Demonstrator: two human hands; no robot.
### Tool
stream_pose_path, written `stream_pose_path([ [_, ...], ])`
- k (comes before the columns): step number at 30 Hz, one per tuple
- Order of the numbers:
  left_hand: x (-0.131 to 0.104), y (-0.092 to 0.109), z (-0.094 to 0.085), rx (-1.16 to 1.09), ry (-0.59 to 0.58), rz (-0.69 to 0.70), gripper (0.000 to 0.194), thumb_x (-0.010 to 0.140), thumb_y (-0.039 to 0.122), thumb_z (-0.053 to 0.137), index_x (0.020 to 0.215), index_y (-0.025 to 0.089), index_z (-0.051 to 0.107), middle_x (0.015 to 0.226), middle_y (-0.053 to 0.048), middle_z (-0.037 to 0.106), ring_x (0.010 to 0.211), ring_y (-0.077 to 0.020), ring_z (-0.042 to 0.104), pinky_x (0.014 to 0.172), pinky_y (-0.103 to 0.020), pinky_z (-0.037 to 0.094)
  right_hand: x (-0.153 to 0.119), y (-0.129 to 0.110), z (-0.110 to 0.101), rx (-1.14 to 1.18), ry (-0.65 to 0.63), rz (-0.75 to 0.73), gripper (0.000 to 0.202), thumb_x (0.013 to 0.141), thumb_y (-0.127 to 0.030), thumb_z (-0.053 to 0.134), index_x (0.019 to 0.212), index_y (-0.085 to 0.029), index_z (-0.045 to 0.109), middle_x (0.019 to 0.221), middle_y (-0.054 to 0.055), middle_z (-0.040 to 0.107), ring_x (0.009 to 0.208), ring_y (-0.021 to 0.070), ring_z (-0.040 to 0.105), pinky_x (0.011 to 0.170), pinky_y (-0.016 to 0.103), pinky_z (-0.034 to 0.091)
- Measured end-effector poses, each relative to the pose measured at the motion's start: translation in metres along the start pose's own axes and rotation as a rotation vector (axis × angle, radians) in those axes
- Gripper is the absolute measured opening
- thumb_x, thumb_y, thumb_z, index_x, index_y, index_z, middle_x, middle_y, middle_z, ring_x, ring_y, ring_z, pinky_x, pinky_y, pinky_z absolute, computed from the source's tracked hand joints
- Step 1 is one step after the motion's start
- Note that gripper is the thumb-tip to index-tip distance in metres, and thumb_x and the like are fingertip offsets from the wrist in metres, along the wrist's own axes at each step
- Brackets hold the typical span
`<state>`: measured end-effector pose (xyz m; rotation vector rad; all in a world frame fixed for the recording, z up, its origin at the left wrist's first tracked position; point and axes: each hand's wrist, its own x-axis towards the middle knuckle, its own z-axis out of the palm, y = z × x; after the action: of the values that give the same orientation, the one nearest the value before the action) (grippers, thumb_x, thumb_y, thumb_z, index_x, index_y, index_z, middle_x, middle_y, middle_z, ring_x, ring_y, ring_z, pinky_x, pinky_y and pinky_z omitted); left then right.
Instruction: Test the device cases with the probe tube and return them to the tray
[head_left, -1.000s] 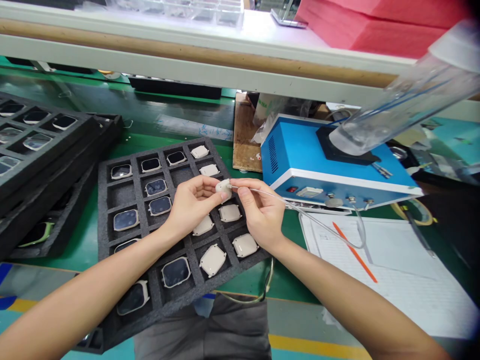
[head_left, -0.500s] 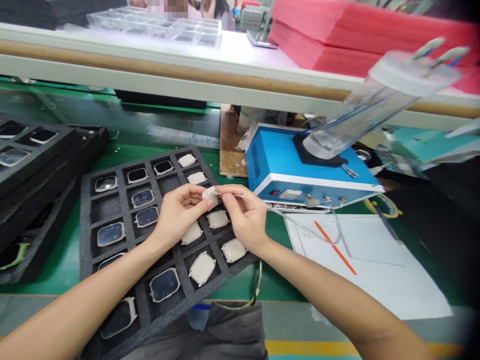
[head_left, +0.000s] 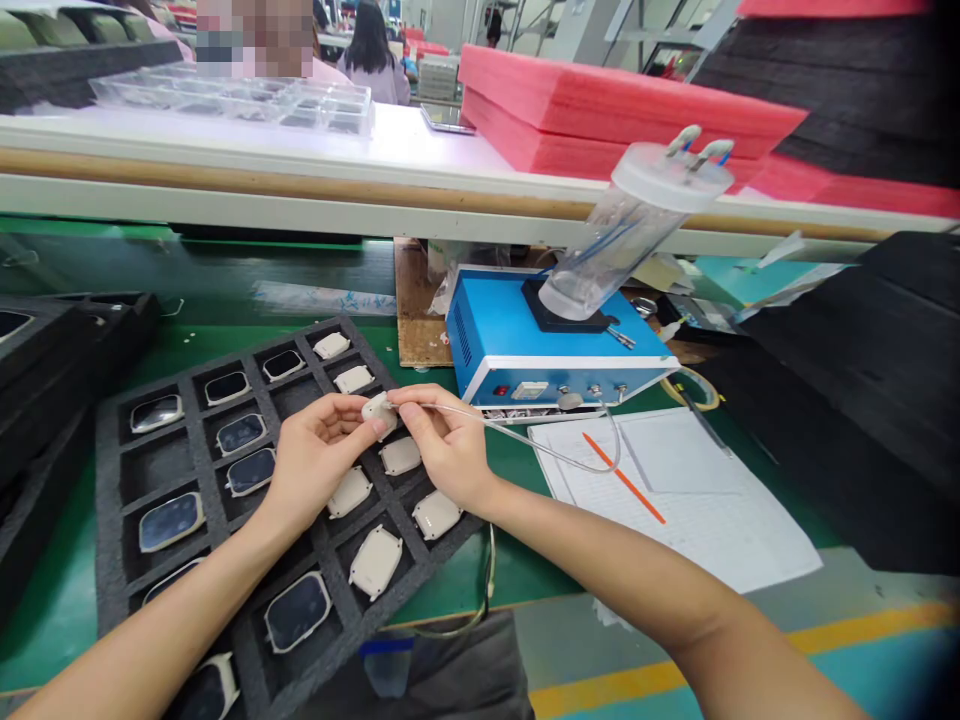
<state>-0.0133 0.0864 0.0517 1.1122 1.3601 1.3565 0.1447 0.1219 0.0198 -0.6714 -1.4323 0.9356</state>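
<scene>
green bench [head_left: 450,580]; above the tray [head_left: 109,480], left hand [head_left: 311,455] pinches a case [head_left: 377,412], right hand [head_left: 454,455] a tube [head_left: 517,436]; tube drag could cause slipping.

At the centre of the frame, the left hand [head_left: 309,452] pinches a pale watch case [head_left: 381,415], and the right hand [head_left: 450,442] holds a thin clear tube [head_left: 517,437] up to it. Both hands are above a dark foam tray [head_left: 109,520] at lower left, on the green bench [head_left: 442,580]. A blue box [head_left: 510,335] stands right of centre.
</scene>
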Motion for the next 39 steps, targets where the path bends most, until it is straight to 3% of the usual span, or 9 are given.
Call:
stream_pose_path([
  [29, 0.0001, 0.0041, 0.0017, -0.018, 0.019, -0.032, 0.049, 0.052, 0.044, 0.102, 0.084, 0.016, 0.077, 0.080, -0.004, 0.078, 0.073, -0.0161, 0.070, 0.074, -0.028, 0.057, 0.0000, 0.0007, -0.0007, -0.007, -0.018, 0.035, 0.021, 0.099, -0.042, 0.066, 0.097, -0.024, 0.077, 0.100, 0.005, 0.081, 0.096, 0.0184, 0.077, 0.086, 0.032, 0.065],
  [39, -0.0004, 0.0026, 0.0010, 0.002, 0.011, -0.026, 0.045, 0.057, 0.042, 0.099, 0.086, 0.016, 0.076, 0.081, -0.005, 0.078, 0.075, -0.0162, 0.070, 0.074, -0.028, 0.056, -0.0005, 0.0001, -0.0005, 0.040, -0.012, 0.040, 0.015, 0.098, -0.035, 0.067, 0.097, -0.024, 0.078, 0.101, 0.004, 0.081, 0.096, 0.0179, 0.077, 0.087, 0.031, 0.064],
])
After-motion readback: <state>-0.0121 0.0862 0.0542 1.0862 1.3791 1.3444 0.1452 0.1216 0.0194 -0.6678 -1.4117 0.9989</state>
